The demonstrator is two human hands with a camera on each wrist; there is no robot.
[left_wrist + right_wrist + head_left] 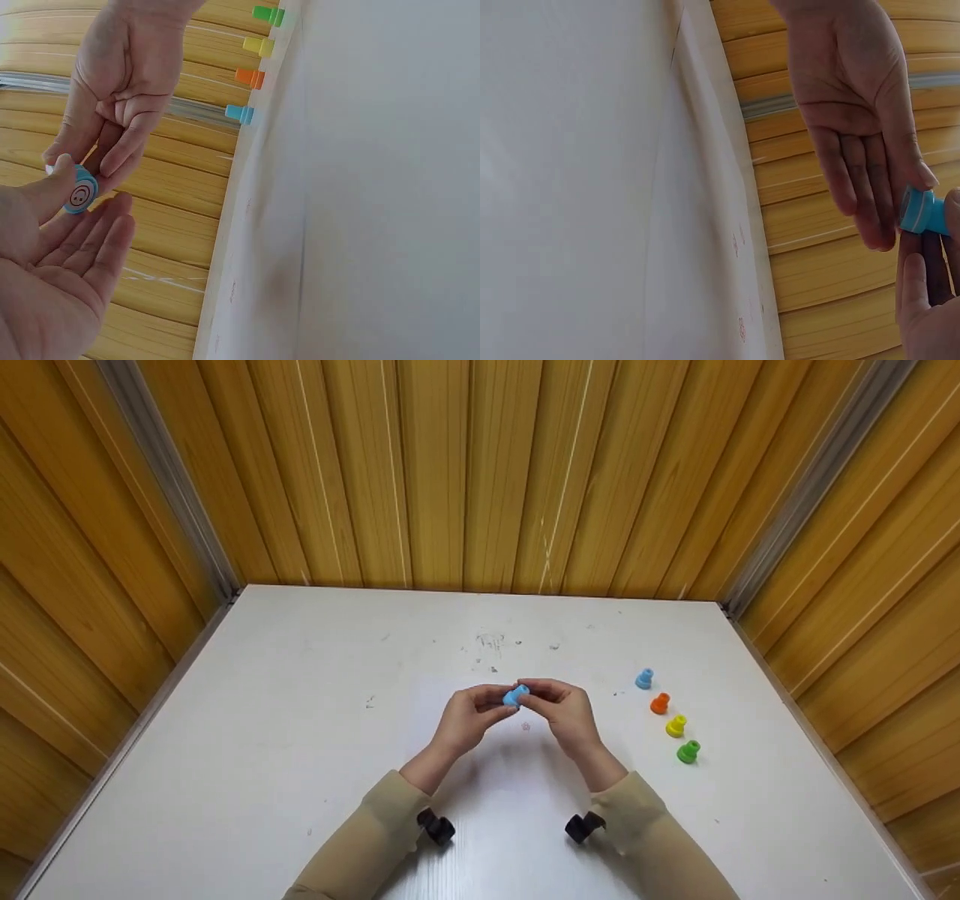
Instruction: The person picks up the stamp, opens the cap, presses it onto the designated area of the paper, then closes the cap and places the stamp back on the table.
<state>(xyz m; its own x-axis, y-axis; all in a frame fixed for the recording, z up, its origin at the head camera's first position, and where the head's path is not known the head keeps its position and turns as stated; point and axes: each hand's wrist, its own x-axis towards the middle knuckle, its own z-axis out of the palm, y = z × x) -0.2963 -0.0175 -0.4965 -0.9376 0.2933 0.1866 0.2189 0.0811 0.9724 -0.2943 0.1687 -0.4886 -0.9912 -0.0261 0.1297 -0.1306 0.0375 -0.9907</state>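
A small light blue toy stamp (516, 696) is held above the white table between both hands. Its round end, with a smiley face in a red ring, shows in the left wrist view on the stamp (80, 194). My left hand (463, 722) pinches the wider base between thumb and fingers, its other fingers fairly straight. From the other side, my right hand (572, 722) pinches the narrower handle. In the right wrist view the stamp (918, 210) lies sideways, with part of the handle hidden by the right fingers.
At the right of the white table (247, 750), a slanting row of similar stamps stands upright: blue (644, 679), orange (660, 703), yellow (676, 726) and green (688, 751). Wood-patterned walls (465, 472) enclose the table's back and sides. Dark marks (491, 642) spot its surface.
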